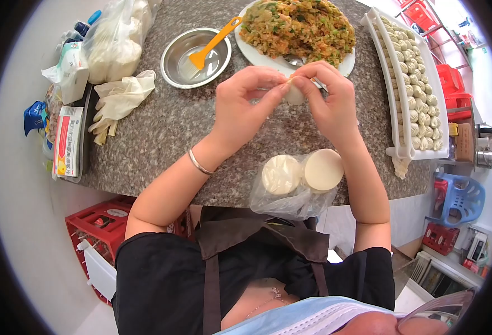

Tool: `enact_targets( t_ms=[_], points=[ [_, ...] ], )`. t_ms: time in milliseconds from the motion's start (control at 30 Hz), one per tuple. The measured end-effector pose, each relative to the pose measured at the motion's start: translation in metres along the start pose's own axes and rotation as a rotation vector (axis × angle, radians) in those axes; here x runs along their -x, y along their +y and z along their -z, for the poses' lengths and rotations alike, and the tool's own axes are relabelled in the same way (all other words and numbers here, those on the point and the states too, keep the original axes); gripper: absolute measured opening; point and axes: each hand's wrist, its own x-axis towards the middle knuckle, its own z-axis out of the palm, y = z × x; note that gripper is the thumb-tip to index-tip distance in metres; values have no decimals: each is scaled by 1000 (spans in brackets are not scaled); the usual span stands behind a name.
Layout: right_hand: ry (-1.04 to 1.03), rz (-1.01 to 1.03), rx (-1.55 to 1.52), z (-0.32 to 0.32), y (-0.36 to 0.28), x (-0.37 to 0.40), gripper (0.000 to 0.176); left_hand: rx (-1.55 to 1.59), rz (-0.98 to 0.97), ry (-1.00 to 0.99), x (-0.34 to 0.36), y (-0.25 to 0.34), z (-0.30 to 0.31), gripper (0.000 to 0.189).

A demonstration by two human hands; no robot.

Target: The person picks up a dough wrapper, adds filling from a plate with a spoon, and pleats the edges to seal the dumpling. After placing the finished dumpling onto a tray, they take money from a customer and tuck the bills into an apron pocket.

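Note:
My left hand (245,103) and my right hand (331,99) meet over the counter, thumbs and forefingers pinched together on a small pale dumpling (295,96). Its upper edge is hidden by my fingertips. Just beyond them is a white plate (251,51) heaped with chopped filling (299,28), and a metal spoon (294,60) rests at the near side of the heap. Between my forearms, two stacks of round dough wrappers (323,170) lie on a clear plastic bag (290,204) by the counter edge.
A steel bowl (168,71) with an orange-handled brush (209,50) stands at the back left. Near it lie white gloves (122,97) and a bag of dough (115,56). On the right, a white tray (394,106) holds several rows of pleated dumplings (419,89). Boxes (68,137) line the left edge.

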Motion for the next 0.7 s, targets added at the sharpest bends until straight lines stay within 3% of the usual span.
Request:
enact_targets(
  t_ms=[133, 200, 267, 333, 567, 633, 667, 700],
  points=[
    [-36, -160, -85, 6, 2, -1, 9, 174, 148, -36, -2, 3, 4, 14],
    [-101, -234, -119, 9, 0, -3, 9, -51, -2, -83, -1, 1, 6, 13],
    [-138, -34, -2, 9, 3, -3, 11, -51, -30, -61, -1, -2, 5, 11],
    [-115, -36, 27, 5, 7, 1, 11, -53, -59, -42, 0, -3, 3, 11],
    [-42, -3, 11, -1, 4, 1, 12, 50, 82, -22, -1, 0, 3, 14],
    [55, 7, 4, -6, 10, 4, 12, 268, 196, -47, 1, -7, 1, 21],
    [60, -7, 13, -7, 13, 4, 13, 408, 403, -28, 4, -6, 1, 25],
    [16, -98, -25, -7, 7, 3, 10, 472, 405, -76, 4, -10, 2, 26]
  ],
)
